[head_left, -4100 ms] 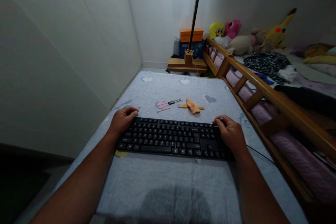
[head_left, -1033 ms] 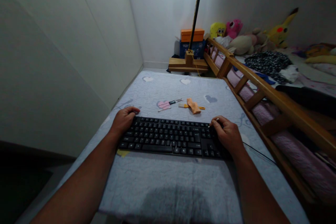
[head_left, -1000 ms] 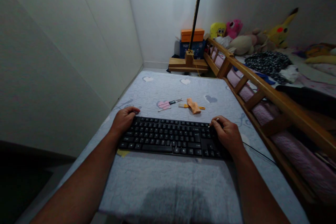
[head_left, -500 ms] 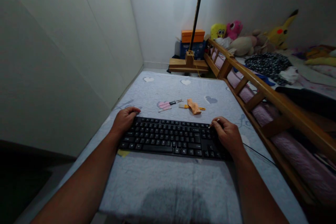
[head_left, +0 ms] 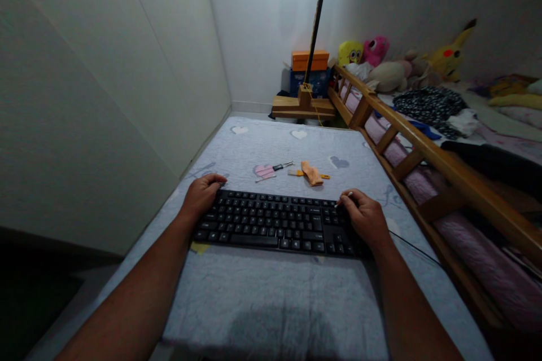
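Note:
A black computer keyboard (head_left: 262,220) lies flat on the cloth-covered table, its keys facing up. My left hand (head_left: 202,194) is closed on its upper left corner. Over the keys at the right end, my right hand (head_left: 364,214) pinches a thin white cotton swab (head_left: 344,199) between thumb and fingers. The swab's lower tip is at the upper keys; whether it touches them I cannot tell. My right hand hides part of the number pad.
Beyond the keyboard lie a slim black tool with a metal tip (head_left: 283,166), another swab (head_left: 266,179), and an orange cloth (head_left: 312,174) across a yellow-handled brush (head_left: 296,172). A cable (head_left: 417,245) runs right. A wooden bed rail (head_left: 406,127) borders the right side, a cabinet (head_left: 105,96) the left.
The view has shifted very slightly. My right hand and the swab have barely moved over the keys; my left hand stays at the keyboard's corner.

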A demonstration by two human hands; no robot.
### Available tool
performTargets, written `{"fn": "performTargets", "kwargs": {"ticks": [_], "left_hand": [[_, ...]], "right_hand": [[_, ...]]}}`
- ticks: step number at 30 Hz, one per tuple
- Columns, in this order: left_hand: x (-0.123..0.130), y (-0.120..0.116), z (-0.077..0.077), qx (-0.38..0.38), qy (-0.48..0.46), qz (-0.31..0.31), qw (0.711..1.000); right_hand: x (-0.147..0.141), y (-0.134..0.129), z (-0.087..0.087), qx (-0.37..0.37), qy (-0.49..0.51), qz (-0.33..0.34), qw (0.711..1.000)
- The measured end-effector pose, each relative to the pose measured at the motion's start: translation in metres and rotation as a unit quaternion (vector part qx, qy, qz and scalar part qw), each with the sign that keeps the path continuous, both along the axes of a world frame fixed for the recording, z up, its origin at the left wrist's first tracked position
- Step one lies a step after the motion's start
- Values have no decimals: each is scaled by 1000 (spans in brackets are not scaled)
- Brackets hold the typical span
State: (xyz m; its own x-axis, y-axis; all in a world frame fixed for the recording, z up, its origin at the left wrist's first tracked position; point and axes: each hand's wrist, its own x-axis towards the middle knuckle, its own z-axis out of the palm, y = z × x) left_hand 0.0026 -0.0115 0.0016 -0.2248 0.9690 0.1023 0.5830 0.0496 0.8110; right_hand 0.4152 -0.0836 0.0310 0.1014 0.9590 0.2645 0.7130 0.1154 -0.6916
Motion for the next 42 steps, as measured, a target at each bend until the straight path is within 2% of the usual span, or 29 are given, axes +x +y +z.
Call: {"fn": "performTargets", "kwargs": {"ticks": [15,32,42], "left_hand": [[0,0,0,8,7,-2,1000],[-4,3,-10,5,-21,-17,1000],[-5,2,-10,47,-5,-8,999]], "right_hand": [[0,0,2,-6,5,9,1000],[3,0,-3,-5,11,6,1000],[4,0,-5,-6,17,9,1000]]}}
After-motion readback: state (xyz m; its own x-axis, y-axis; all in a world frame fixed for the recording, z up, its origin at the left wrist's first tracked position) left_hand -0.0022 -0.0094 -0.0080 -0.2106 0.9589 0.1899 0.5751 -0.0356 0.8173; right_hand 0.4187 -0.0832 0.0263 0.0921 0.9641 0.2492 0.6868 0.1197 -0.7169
